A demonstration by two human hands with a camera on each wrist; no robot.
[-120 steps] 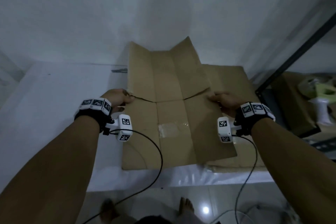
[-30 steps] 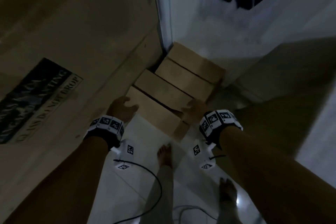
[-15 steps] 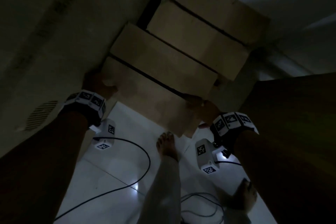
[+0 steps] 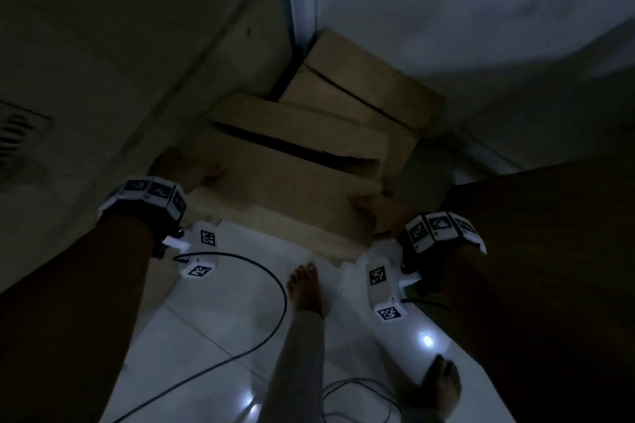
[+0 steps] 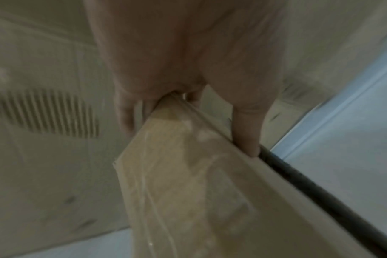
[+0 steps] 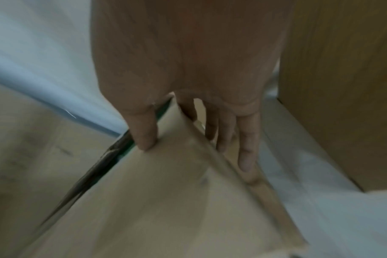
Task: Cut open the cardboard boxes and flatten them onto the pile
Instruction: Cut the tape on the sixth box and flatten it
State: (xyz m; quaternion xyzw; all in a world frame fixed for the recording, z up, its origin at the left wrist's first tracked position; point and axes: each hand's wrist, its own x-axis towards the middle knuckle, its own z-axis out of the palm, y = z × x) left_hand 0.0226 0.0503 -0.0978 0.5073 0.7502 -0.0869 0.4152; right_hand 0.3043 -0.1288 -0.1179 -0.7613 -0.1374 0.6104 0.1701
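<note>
I hold a flattened brown cardboard box by its two side edges, low over the floor in a dim corner. My left hand grips its left edge, thumb on top and fingers underneath, as the left wrist view shows on the cardboard. My right hand grips the right edge the same way, thumb on the upper face of the cardboard. Beyond it, more flattened cardboard lies stepped against the wall corner.
A large beige panel with a vent grille stands at the left. A dark wooden cabinet stands at the right. White tiled floor lies below, with black cables and the person's bare feet on it.
The box was on a white table four seconds ago; now it is carried down at the floor corner. In the last half second it has dropped lower and further from me.
</note>
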